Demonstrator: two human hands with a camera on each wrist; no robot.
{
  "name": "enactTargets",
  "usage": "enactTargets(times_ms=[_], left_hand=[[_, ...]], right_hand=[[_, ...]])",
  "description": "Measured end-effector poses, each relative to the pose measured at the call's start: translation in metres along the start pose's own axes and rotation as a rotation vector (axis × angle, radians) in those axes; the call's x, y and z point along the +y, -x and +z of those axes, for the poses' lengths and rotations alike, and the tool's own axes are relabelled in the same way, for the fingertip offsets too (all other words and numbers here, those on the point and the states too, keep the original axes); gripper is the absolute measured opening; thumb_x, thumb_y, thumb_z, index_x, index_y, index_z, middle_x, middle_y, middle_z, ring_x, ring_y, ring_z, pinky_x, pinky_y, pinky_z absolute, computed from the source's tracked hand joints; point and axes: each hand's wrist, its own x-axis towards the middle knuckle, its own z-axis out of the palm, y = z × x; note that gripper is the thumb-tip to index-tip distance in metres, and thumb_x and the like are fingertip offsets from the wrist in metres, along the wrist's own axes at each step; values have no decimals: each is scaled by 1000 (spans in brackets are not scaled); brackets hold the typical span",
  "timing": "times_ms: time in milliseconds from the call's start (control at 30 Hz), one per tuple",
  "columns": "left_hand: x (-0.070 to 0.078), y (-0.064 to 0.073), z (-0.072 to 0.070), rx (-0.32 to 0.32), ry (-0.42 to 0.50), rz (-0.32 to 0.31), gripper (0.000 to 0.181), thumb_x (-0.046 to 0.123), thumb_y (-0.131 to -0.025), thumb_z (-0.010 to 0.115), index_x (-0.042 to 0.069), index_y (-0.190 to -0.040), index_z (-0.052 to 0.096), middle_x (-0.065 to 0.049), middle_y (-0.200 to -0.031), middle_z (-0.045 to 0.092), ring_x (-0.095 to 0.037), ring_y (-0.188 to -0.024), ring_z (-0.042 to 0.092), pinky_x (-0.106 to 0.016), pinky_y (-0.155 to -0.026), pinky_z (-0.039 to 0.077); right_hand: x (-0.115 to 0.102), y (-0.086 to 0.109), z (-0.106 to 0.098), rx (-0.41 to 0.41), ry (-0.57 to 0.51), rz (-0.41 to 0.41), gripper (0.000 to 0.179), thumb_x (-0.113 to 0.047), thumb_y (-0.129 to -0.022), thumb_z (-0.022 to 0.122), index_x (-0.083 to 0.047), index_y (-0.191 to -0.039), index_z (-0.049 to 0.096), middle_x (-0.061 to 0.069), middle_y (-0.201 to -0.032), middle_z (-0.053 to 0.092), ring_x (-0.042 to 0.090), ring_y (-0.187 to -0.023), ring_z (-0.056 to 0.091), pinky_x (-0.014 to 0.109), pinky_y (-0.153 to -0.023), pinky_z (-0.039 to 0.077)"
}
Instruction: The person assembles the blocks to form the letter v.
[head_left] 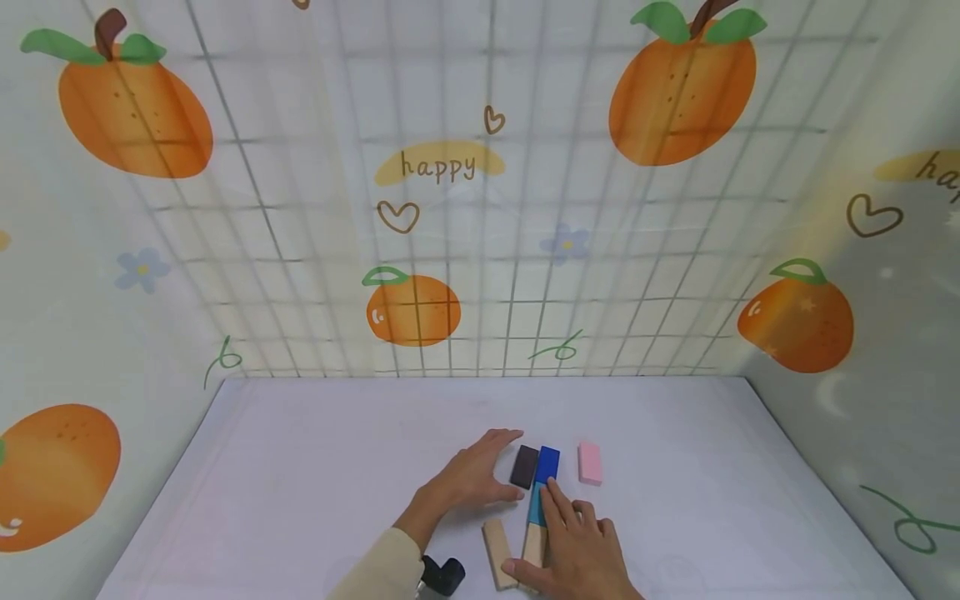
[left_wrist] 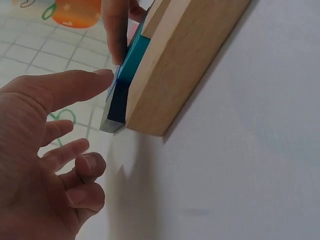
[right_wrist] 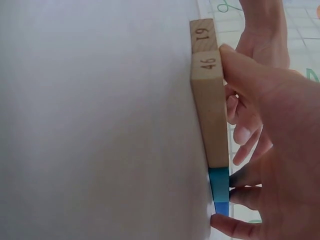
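Wooden blocks lie in a small group on the white table in the head view. A blue block (head_left: 548, 463), a teal block (head_left: 536, 505) and a plain wooden block (head_left: 533, 546) form a line, end to end. Left of the blue one is a black block (head_left: 524, 467); a second plain block (head_left: 497, 553) lies left of the line's near end. My right hand (head_left: 588, 554) rests its extended fingers along the blue and teal blocks, its thumb (right_wrist: 240, 70) by the numbered ends of the plain blocks. My left hand (head_left: 472, 475), thumb and fingers spread and holding nothing, is beside the black block.
A pink block (head_left: 589, 463) lies apart, right of the blue one. Near my left sleeve (head_left: 382, 567) is a black object (head_left: 444, 575). A curtain with orange prints (head_left: 414, 310) hangs behind the table's back edge and along both sides.
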Motion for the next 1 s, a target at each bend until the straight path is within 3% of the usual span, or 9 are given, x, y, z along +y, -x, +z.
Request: enactTargets(times_ms=[367,667,1000], left_hand=[[5,-6,1,-47,-63,-5,79,39,-86,79,26,-155,41,4,-159,39,-18,-143,40,-52,-111,36],[-1,-9,5,-34,-71,14,73,32,-88,77,23,-153,45,3,-154,46,-18,-141,43,-51,-111,37],[0,-13,6,-47,-95,13,75,30,-87,78,23,-154,44,5,-156,43,-18,-143,41,-52,-112,35]], right_hand=[[-2,1,-2,-8,-11,3,129,-95,-66,54,-3,-155,37,16,-160,35,41,-126,46,68,-93,39],[-2,1,-2,4,-13,5,130,-95,-65,54,-2,-154,38,17,-159,35,41,-126,46,67,-92,39],[-1,1,-1,2,-17,8,130,-95,-64,55,-3,-154,38,16,-160,35,40,-126,47,67,-91,40]])
